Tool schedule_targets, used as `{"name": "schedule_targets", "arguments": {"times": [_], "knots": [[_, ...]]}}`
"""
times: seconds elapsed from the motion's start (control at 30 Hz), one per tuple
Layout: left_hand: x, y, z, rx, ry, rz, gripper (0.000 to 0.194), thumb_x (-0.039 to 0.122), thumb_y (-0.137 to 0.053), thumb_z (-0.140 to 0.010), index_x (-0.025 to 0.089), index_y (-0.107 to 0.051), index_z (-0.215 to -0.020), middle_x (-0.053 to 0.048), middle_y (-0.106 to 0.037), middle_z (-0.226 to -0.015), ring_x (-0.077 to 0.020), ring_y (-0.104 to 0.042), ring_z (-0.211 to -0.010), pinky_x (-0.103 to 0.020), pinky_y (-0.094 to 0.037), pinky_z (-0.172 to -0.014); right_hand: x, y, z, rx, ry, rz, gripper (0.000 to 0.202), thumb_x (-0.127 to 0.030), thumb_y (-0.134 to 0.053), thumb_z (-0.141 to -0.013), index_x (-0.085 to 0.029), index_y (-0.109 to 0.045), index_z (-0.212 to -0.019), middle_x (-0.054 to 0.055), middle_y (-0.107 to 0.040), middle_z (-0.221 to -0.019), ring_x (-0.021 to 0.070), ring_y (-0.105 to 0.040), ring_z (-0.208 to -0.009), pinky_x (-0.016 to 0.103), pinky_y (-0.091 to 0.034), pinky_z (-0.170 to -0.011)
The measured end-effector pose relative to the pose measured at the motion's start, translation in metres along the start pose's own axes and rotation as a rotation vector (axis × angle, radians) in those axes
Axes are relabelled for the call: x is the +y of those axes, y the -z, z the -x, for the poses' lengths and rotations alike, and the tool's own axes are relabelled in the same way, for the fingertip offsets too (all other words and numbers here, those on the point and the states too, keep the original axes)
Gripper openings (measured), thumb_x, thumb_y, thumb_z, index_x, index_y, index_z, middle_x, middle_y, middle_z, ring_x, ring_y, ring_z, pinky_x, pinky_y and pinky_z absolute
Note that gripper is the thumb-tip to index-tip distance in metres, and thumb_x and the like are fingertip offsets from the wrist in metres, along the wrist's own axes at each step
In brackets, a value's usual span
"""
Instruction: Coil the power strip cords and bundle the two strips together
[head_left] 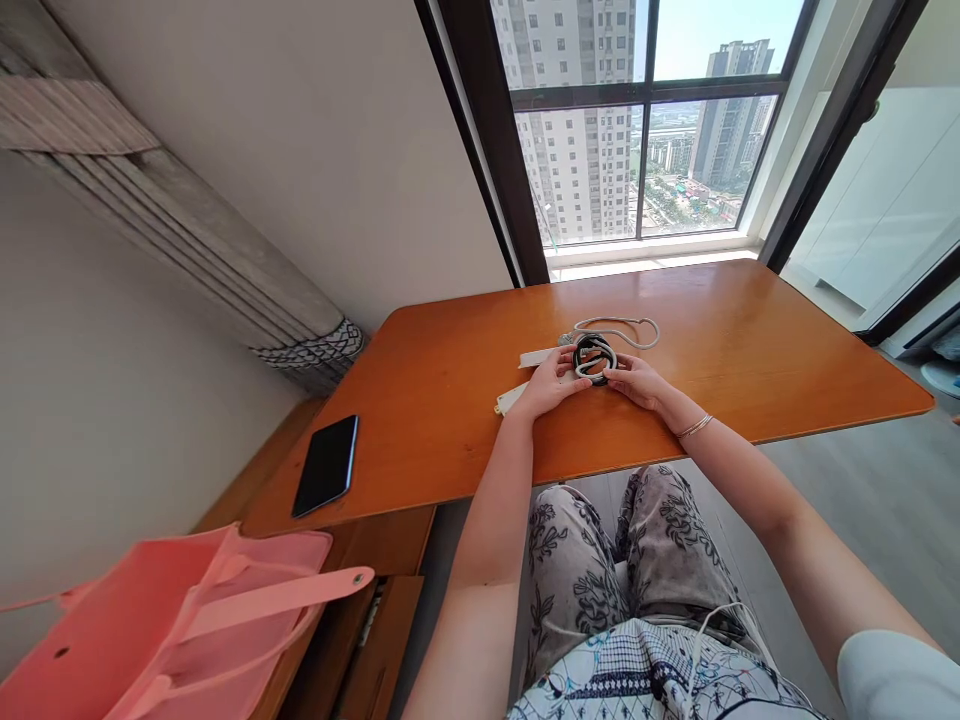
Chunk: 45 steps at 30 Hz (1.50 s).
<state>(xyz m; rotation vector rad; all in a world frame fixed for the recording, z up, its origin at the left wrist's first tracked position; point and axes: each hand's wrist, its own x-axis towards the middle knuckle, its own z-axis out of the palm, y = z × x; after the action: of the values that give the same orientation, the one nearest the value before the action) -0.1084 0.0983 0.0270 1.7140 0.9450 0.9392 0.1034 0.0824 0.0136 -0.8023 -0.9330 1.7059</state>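
Note:
A coiled cable bundle [595,360], black and pale grey, is held between both hands above the wooden table. My left hand [553,383] is closed on its left side, fingers behind and thumb in front. My right hand [634,381] pinches the coil's right side. A loose loop of light cable [637,322] runs out behind the coil over the table top. Partly under my left hand lie white flat pieces, one [534,358] behind the fingers and another [510,400] near the wrist; their hidden parts cannot be made out.
The orange-brown wooden table [435,400] stands before a window. A black tablet or phone [327,465] lies at its left end. A pink bag [172,620] sits at the lower left, beside an open drawer. A gathered curtain [225,260] hangs at the left.

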Motion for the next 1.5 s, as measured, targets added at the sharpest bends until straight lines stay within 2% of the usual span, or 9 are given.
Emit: {"name": "schedule_targets", "arguments": {"times": [0.23,0.43,0.6,0.73,0.97,1.13,1.23,1.37,1.5], "knots": [[-0.005,-0.006,-0.001,0.074,-0.031,0.088,0.085,0.042,-0.089,-0.063,0.020,-0.051,-0.135,-0.015,-0.064,-0.134,-0.0302,-0.064,-0.124,-0.049,-0.050,-0.109,0.000,0.000,0.001,-0.019,-0.021,-0.037,0.036,-0.010,-0.086,-0.066,-0.019,-0.074,-0.100,0.003,-0.075,-0.103,0.0092,-0.068,-0.082,0.015,-0.057,-0.070],[-0.016,-0.020,-0.003,0.188,-0.082,0.187,0.065,0.042,-0.089,-0.063,0.018,-0.060,-0.117,-0.016,-0.065,-0.131,-0.0300,-0.064,-0.122,-0.047,-0.056,-0.102,0.003,-0.001,0.001,-0.017,-0.023,-0.028,0.027,-0.008,-0.078,-0.073,-0.017,-0.072,-0.098,0.004,-0.075,-0.104,0.0102,-0.069,-0.086,0.017,-0.059,-0.075],[-0.017,-0.023,-0.005,0.194,-0.048,0.267,0.079,0.040,-0.092,-0.060,0.020,-0.052,-0.125,-0.015,-0.066,-0.129,-0.0295,-0.066,-0.121,-0.049,-0.052,-0.106,0.002,-0.004,0.002,-0.014,-0.062,-0.035,0.030,-0.009,-0.072,-0.078,-0.021,-0.070,-0.106,0.003,-0.076,-0.108,0.0118,-0.070,-0.088,0.021,-0.060,-0.077],[-0.014,-0.022,-0.005,0.204,0.013,0.297,0.080,0.042,-0.092,-0.059,0.020,-0.050,-0.124,-0.015,-0.067,-0.128,-0.0292,-0.068,-0.118,-0.051,-0.051,-0.108,-0.001,-0.007,0.003,-0.039,-0.077,-0.066,0.031,-0.014,-0.067,-0.085,-0.024,-0.068,-0.114,0.002,-0.077,-0.107,0.0132,-0.071,-0.089,0.024,-0.060,-0.076],[-0.011,-0.029,-0.004,0.268,0.040,0.334,0.081,0.051,-0.091,-0.059,0.023,-0.049,-0.121,-0.010,-0.068,-0.119,-0.0226,-0.074,-0.096,-0.043,-0.058,-0.094,0.001,-0.005,0.002,-0.045,-0.022,-0.074,0.034,-0.013,-0.070,-0.086,-0.023,-0.066,-0.118,0.004,-0.076,-0.112,0.0135,-0.073,-0.094,0.027,-0.061,-0.087],[-0.008,-0.032,-0.003,0.314,0.080,0.280,0.078,0.049,-0.093,-0.056,0.024,-0.051,-0.117,-0.005,-0.067,-0.107,-0.0173,-0.072,-0.079,-0.032,-0.061,-0.073,0.008,-0.002,-0.003,0.045,-0.021,-0.046,0.054,-0.013,-0.073,-0.085,-0.027,-0.056,-0.134,0.002,-0.077,-0.107,0.0138,-0.075,-0.088,0.025,-0.064,-0.078],[-0.009,-0.034,-0.003,0.358,0.064,0.226,0.077,0.041,-0.095,-0.054,0.023,-0.052,-0.115,-0.002,-0.066,-0.102,-0.0153,-0.072,-0.075,-0.031,-0.060,-0.075,0.011,-0.001,-0.005,0.069,-0.024,0.000,0.062,-0.013,-0.073,-0.085,-0.027,-0.050,-0.141,0.001,-0.077,-0.103,0.0129,-0.075,-0.084,0.024,-0.065,-0.072],[-0.012,-0.036,-0.003,0.417,0.059,0.152,0.073,0.039,-0.094,-0.056,0.022,-0.051,-0.113,-0.003,-0.066,-0.100,-0.0149,-0.071,-0.074,-0.031,-0.059,-0.077,0.013,-0.002,-0.007,0.101,-0.049,0.086,0.062,-0.015,-0.073,-0.087,-0.023,-0.047,-0.143,-0.001,-0.075,-0.081,0.0107,-0.072,-0.064,0.022,-0.064,-0.061],[-0.014,-0.038,-0.002,0.466,0.040,0.033,0.066,0.037,-0.090,-0.061,0.023,-0.049,-0.112,-0.004,-0.067,-0.103,-0.0149,-0.069,-0.074,-0.031,-0.057,-0.077,0.016,-0.003,-0.010,0.117,-0.026,0.176,0.067,-0.019,-0.079,-0.082,-0.020,-0.048,-0.141,-0.002,-0.074,-0.075,0.0115,-0.070,-0.055,0.022,-0.062,-0.054]]}}
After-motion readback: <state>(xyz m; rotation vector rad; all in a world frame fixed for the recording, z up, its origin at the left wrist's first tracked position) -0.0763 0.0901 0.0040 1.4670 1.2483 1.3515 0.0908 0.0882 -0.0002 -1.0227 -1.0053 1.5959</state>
